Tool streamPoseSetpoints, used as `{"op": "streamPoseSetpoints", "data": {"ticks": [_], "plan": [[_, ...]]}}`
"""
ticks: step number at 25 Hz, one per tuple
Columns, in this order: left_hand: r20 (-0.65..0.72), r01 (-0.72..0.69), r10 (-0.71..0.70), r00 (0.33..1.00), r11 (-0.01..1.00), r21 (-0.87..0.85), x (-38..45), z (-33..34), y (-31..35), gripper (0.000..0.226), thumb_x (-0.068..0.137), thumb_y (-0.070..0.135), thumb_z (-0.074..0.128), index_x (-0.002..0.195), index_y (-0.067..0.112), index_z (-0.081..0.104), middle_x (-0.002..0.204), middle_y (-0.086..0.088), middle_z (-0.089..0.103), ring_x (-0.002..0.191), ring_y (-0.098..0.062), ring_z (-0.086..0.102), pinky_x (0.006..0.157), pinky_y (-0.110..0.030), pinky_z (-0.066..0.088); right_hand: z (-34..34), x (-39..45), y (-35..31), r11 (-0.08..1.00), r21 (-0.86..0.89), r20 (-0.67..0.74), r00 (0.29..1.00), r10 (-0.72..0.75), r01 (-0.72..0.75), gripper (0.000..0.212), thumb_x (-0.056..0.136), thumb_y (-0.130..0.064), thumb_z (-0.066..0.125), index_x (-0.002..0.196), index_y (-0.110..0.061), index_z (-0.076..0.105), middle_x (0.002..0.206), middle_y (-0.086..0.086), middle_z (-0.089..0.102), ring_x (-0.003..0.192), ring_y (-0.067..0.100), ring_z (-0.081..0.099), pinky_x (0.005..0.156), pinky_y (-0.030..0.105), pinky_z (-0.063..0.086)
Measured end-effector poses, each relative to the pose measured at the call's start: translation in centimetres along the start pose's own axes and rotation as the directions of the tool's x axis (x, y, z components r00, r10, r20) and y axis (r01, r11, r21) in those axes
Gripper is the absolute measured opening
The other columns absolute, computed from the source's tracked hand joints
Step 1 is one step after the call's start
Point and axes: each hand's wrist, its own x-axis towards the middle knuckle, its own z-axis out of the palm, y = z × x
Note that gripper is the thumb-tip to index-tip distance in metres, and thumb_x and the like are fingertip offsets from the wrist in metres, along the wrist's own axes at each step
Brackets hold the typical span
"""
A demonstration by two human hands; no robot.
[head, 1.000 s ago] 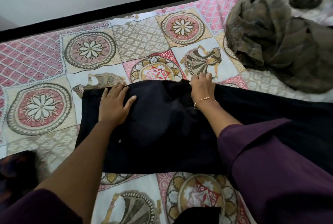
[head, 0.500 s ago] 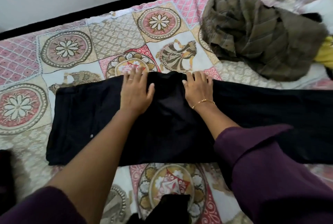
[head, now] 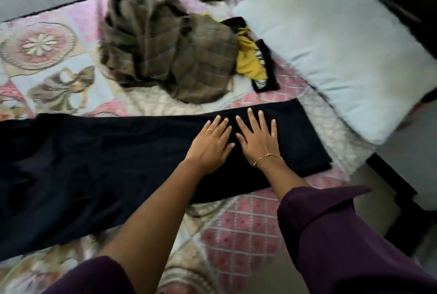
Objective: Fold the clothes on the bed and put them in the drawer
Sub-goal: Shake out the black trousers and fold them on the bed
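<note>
A long black garment (head: pixel 99 166) lies flat across the patterned bedspread (head: pixel 236 227), stretched from the left edge to near the pillow. My left hand (head: pixel 210 145) and my right hand (head: pixel 259 139) rest side by side on its right part, palms down, fingers straight and spread. A crumpled olive checked garment (head: pixel 170 45) lies behind the black one. A yellow and black garment (head: pixel 250 62) sits just right of that heap.
A pale pillow (head: pixel 343 45) lies at the right end of the bed. Past the bed's right edge there is dark furniture (head: pixel 392 189) and floor. A wall runs along the far side of the bed.
Both hands have slid to the right along the black garment, from its left and middle part to near its right end. The view has swung right, bringing the pillow in.
</note>
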Motion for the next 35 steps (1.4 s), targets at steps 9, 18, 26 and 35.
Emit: {"op": "streamPoseSetpoints", "data": {"ticks": [9, 18, 26, 35], "plan": [[0.028, 0.081, -0.082, 0.996, 0.995, 0.064, 6.7, 4.5, 10.8, 0.073, 0.09, 0.057, 0.004, 0.15, 0.017, 0.013, 0.159, -0.005, -0.005, 0.145, -0.023, -0.011, 0.113, -0.05, -0.012, -0.6, -1.5, 10.4, 0.961, 0.068, -0.065, 0.96, 0.272, -0.267, 0.056, 0.098, -0.048, 0.031, 0.148, -0.027, 0.02, 0.156, 0.007, 0.014, 0.139, 0.032, 0.019, 0.105, 0.049, 0.024], [0.174, 0.152, -0.118, 0.978, 0.969, -0.193, 7.9, 3.8, 10.4, 0.059, 0.098, 0.051, 0.021, 0.15, 0.026, 0.011, 0.158, 0.005, -0.007, 0.144, -0.015, -0.016, 0.113, -0.044, -0.017, -6.5, 0.1, 12.7, 0.614, 0.556, 0.36, 0.828, 0.43, -0.561, 0.043, 0.083, -0.022, 0.066, 0.121, -0.006, 0.056, 0.123, 0.014, 0.06, 0.113, 0.031, 0.057, 0.093, 0.036, 0.049], [0.464, 0.363, -0.277, 0.841, -0.347, -0.865, 4.1, -2.0, 4.2, 0.035, 0.078, 0.049, 0.064, 0.07, 0.016, 0.07, 0.067, -0.002, 0.067, 0.069, -0.02, 0.062, 0.07, -0.032, 0.047, -9.9, -2.8, -2.4, 0.803, 0.546, 0.322, 0.945, 0.063, -0.24, 0.045, 0.089, -0.012, 0.05, 0.132, -0.004, 0.039, 0.131, 0.017, 0.049, 0.12, 0.034, 0.05, 0.095, 0.037, 0.043], [0.257, 0.57, -0.768, 0.587, 0.166, -0.805, -2.3, -2.1, -4.5, 0.014, 0.091, 0.01, 0.053, 0.102, 0.01, 0.064, 0.1, -0.011, 0.064, 0.085, -0.022, 0.06, 0.073, -0.031, 0.048, -4.0, -2.4, -9.3, 0.932, 0.36, -0.258, 0.965, 0.051, 0.047, 0.046, 0.089, -0.038, 0.038, 0.122, -0.017, 0.062, 0.131, 0.013, 0.055, 0.126, 0.036, 0.045, 0.096, 0.059, 0.04]]}}
